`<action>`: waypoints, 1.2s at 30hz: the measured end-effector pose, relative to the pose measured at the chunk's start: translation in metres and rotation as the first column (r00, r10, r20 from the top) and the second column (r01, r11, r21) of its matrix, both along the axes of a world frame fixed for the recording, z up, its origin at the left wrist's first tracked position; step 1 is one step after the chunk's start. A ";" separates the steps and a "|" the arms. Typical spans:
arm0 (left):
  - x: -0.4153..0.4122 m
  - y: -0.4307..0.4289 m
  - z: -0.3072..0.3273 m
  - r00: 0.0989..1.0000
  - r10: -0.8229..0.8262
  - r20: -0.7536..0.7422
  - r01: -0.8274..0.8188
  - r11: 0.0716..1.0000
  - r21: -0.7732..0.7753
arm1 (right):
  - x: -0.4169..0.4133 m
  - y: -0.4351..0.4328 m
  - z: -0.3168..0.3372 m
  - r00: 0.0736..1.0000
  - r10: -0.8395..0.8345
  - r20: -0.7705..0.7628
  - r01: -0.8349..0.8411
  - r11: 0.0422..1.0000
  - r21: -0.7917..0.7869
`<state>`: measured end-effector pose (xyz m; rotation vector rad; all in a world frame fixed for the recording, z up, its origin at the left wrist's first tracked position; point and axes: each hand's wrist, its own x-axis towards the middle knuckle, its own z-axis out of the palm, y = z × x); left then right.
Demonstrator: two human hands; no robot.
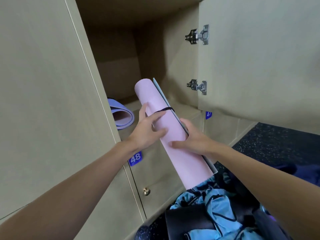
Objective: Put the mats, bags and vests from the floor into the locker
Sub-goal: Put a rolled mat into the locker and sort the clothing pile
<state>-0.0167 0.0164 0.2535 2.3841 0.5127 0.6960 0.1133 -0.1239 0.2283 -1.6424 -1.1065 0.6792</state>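
A rolled pink mat (174,144) with a black elastic band round it points into the open locker (121,54), its far end just past the front edge. My left hand (149,129) grips the roll near the band from the left. My right hand (192,137) grips it from the right, thumb across the top. Inside the locker, at the left of its floor, lies a rolled purple mat (121,115). On the floor below the pink mat lie blue and black fabric items (207,205), bags or vests, I cannot tell which.
The locker door (259,54) stands open to the right on two metal hinges (199,34). Shut lockers numbered 48 (135,158) and 47 (208,114) lie below. A brass knob (146,191) sits on the lower door. Dark speckled flooring (277,141) spreads to the right.
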 end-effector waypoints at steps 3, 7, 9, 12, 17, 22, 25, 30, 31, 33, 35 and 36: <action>0.009 0.015 0.000 0.999 0.004 0.037 -0.004 1.000 -0.005 | 0.007 0.012 0.010 0.993 0.061 0.103 -0.052 0.995 -0.084; 0.016 0.046 -0.004 0.997 0.081 -0.001 -0.081 0.996 0.049 | 0.022 0.041 0.023 0.975 -0.095 0.203 0.108 0.993 -0.054; 0.014 0.061 -0.009 0.982 0.145 -0.124 -0.130 0.983 0.126 | 0.031 0.059 0.030 0.935 -0.178 0.308 0.213 0.974 -0.082; 0.013 0.072 -0.021 0.926 0.220 -0.308 -0.184 0.973 0.140 | 0.041 0.087 0.041 0.902 -0.176 0.395 0.239 0.964 -0.116; 0.018 0.075 -0.049 0.831 0.395 -0.391 -0.327 0.916 0.231 | 0.054 0.114 0.056 0.906 -0.076 0.416 0.179 0.960 -0.215; 0.022 0.064 -0.063 0.820 0.462 -0.337 -0.360 0.875 0.323 | 0.074 0.089 0.058 0.902 0.218 0.372 -0.093 0.941 -0.326; 0.020 0.063 -0.059 0.841 0.447 -0.305 -0.360 0.883 0.301 | 0.084 0.060 0.052 0.911 0.300 0.283 -0.198 0.920 -0.337; 0.018 0.061 -0.057 0.856 0.433 -0.282 -0.358 0.890 0.281 | 0.084 0.051 0.034 0.879 0.303 0.368 -0.196 0.933 -0.301; 0.017 0.061 -0.057 0.862 0.424 -0.278 -0.355 0.896 0.267 | 0.082 0.054 0.032 0.890 0.278 0.360 -0.190 0.947 -0.261; 0.016 0.061 -0.056 0.873 0.413 -0.261 -0.356 0.903 0.240 | 0.079 0.064 0.031 0.898 0.250 0.362 -0.186 0.961 -0.205; 0.017 0.061 -0.056 0.879 0.407 -0.249 -0.358 0.907 0.219 | 0.079 0.077 0.034 0.894 0.242 0.376 -0.188 0.966 -0.176; 0.016 0.062 -0.056 0.884 0.399 -0.245 -0.356 0.912 0.203 | 0.080 0.085 0.035 0.893 0.241 0.379 -0.191 0.968 -0.163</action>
